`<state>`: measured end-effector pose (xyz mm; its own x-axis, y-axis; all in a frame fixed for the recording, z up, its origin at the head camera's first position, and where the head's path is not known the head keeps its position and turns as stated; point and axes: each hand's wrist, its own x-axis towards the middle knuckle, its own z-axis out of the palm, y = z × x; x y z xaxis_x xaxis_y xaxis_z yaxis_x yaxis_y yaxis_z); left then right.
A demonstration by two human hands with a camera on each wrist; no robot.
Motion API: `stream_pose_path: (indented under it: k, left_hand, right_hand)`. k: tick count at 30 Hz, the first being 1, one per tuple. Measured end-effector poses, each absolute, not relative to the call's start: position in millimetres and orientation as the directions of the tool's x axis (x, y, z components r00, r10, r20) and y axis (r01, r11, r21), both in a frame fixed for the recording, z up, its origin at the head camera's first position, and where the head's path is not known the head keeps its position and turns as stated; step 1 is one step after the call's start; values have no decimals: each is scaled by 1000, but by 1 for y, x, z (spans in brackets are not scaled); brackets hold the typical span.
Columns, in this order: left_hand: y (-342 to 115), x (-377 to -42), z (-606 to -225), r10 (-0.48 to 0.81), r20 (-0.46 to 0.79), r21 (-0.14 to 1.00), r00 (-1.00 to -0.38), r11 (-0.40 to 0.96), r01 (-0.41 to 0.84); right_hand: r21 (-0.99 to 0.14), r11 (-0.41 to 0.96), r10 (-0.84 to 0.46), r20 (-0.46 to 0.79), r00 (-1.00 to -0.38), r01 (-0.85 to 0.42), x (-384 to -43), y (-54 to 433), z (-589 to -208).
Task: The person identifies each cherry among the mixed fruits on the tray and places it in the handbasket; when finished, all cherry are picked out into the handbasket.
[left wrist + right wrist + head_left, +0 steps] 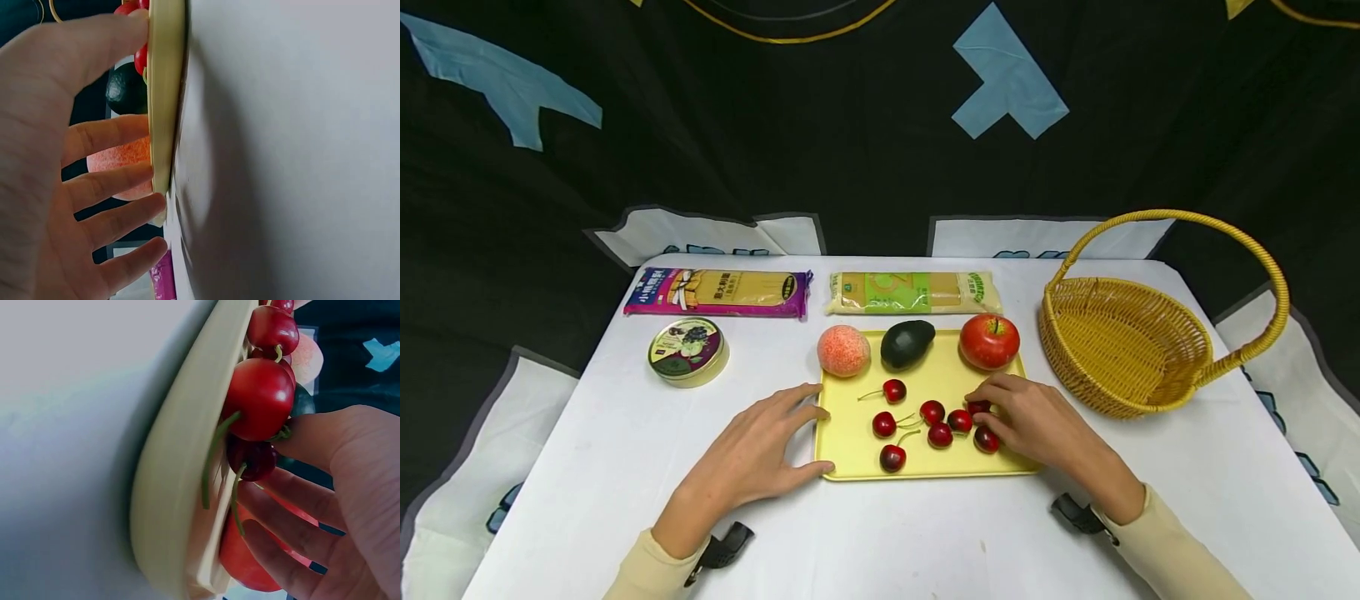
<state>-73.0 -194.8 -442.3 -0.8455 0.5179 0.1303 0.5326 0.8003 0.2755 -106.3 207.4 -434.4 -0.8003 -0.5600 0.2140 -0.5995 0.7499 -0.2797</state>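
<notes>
A yellow tray point(857, 462) holds several red cherries point(892, 457) with green stems, a dark green avocado point(907, 344), a red apple point(989, 342) and a pinkish-orange peach point(843, 351) over its far left corner. My left hand point(752, 454) spreads along the tray's left side; its thumb and fingertips are right at the rim, as the left wrist view also shows. Over the tray's right part, my right hand point(1037, 421) pinches a dark red cherry point(251, 457) between thumb and fingers. That cherry is partly covered by the fingers in the head view. Other cherries lie close beside it.
A yellow wicker basket point(1052, 350) with a tall handle stands right of the tray. Behind the tray lie a purple-edged pasta pack point(730, 292) and a green-labelled noodle pack point(913, 292). At the left sits a round tin point(687, 352). All rest on a white table point(880, 542).
</notes>
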Motion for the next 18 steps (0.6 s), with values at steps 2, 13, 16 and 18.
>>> stream_pose_path:
  k: [2,13,16,18]
  left_hand:
    - [-196,-74,-442,522,129,275,-843,798,536]
    - [-200,-76,-442,531,98,307,-842,789,533]
    - [-201,-76,-442,530,92,308,-843,790,530]
    - [-201,-76,-442,530,93,302,-843,792,531]
  right_hand:
    - [-278,754,-555,216,-803,-596,-106,207,-434]
    - [-279,759,-525,271,-807,-588,-110,211,-419]
    - [-290,766,-503,286,-816,-574,-113,213,-409]
    - [-293,772,-486,300,-821,-564,-117,216,-402]
